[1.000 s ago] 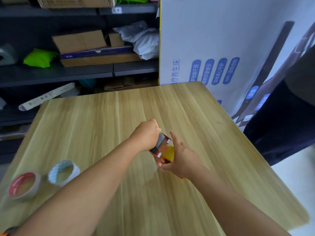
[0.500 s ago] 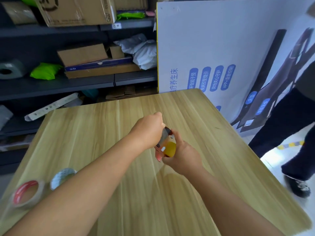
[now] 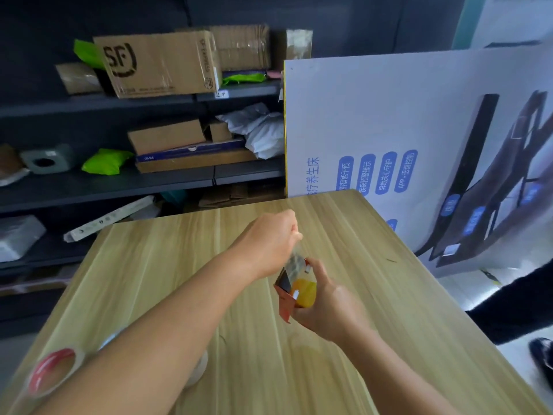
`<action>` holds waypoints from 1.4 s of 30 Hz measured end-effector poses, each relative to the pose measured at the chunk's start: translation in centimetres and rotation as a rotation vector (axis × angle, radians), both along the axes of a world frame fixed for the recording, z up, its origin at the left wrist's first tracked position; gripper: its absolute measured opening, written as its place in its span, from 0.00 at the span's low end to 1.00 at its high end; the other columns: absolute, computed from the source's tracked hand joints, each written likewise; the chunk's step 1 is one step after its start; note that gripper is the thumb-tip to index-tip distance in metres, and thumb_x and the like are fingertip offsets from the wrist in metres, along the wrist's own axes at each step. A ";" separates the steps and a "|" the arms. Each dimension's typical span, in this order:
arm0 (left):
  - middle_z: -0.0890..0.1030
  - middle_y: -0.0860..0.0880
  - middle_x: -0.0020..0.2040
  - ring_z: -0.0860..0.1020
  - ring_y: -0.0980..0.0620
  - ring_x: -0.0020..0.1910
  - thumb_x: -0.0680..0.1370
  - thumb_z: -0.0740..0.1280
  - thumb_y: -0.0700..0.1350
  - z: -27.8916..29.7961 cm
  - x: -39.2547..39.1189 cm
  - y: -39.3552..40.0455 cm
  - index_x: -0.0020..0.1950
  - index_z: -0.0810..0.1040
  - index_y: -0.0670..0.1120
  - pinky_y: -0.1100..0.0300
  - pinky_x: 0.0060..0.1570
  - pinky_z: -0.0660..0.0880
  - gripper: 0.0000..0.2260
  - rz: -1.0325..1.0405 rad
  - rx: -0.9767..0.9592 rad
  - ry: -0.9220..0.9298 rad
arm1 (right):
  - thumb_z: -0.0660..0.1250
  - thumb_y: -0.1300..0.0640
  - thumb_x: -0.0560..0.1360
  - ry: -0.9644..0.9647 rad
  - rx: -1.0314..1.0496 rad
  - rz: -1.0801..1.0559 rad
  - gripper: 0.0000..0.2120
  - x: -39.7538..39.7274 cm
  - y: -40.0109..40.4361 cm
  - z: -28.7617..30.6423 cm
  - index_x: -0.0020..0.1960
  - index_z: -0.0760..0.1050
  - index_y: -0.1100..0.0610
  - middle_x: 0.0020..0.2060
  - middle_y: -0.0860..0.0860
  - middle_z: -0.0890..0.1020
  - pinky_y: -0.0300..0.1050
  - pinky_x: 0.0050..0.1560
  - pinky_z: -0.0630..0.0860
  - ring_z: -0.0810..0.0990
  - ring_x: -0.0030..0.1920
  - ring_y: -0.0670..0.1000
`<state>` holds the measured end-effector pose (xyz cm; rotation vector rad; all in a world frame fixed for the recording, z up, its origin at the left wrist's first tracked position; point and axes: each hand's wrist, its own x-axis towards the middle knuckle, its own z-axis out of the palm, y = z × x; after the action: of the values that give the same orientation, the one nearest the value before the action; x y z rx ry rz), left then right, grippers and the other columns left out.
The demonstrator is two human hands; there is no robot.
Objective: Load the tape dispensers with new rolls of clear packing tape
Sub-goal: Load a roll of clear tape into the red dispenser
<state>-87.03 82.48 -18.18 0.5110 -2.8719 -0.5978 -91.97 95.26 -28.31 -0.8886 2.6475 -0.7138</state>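
Note:
My right hand (image 3: 326, 304) grips a red tape dispenser (image 3: 287, 290) loaded with a yellowish roll of tape (image 3: 305, 292), held above the wooden table (image 3: 374, 265). My left hand (image 3: 269, 238) pinches a clear strip of tape (image 3: 294, 259) pulled up and away from the dispenser. A tape roll with a red core (image 3: 55, 369) lies at the table's near left corner. A second roll (image 3: 199, 366) lies mostly hidden under my left forearm.
Dark shelves (image 3: 119, 181) behind the table hold cardboard boxes (image 3: 158, 64), green bags and white parcels. A large printed board (image 3: 389, 130) leans at the table's far right. A person's dark sleeve and shoe (image 3: 541, 351) stand at the right edge.
My left hand has lifted up and away from the dispenser, drawing the tape strip out. The view has tilted upward, and my left forearm now covers the blue-white roll.

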 end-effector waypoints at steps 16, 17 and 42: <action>0.77 0.54 0.39 0.74 0.56 0.38 0.79 0.63 0.48 3.1 0.8 -1.9 0.46 0.76 0.46 0.62 0.35 0.67 0.07 0.064 -0.029 0.118 | 0.71 0.51 0.68 -0.251 -0.105 0.004 0.30 -0.7 1.5 -2.5 0.65 0.60 0.43 0.33 0.49 0.75 0.38 0.30 0.67 0.72 0.31 0.48; 0.77 0.54 0.38 0.73 0.57 0.38 0.79 0.64 0.48 2.9 1.0 -2.2 0.46 0.77 0.46 0.63 0.35 0.67 0.07 0.086 -0.011 0.132 | 0.72 0.52 0.67 -0.266 -0.117 0.006 0.31 -1.0 1.7 -2.6 0.65 0.60 0.43 0.36 0.49 0.76 0.39 0.31 0.69 0.73 0.32 0.48; 0.81 0.45 0.36 0.77 0.50 0.33 0.78 0.66 0.43 -10.8 5.2 -6.4 0.45 0.78 0.41 0.57 0.37 0.77 0.06 0.552 0.849 0.068 | 0.77 0.62 0.64 -0.570 -0.359 0.187 0.39 -2.3 1.5 0.2 0.56 0.62 0.27 0.53 0.51 0.78 0.49 0.54 0.80 0.83 0.51 0.52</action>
<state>-81.80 76.04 -28.93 1.2820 -2.1185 -1.6382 -94.25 96.76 -28.13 -0.8434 1.9437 -1.2060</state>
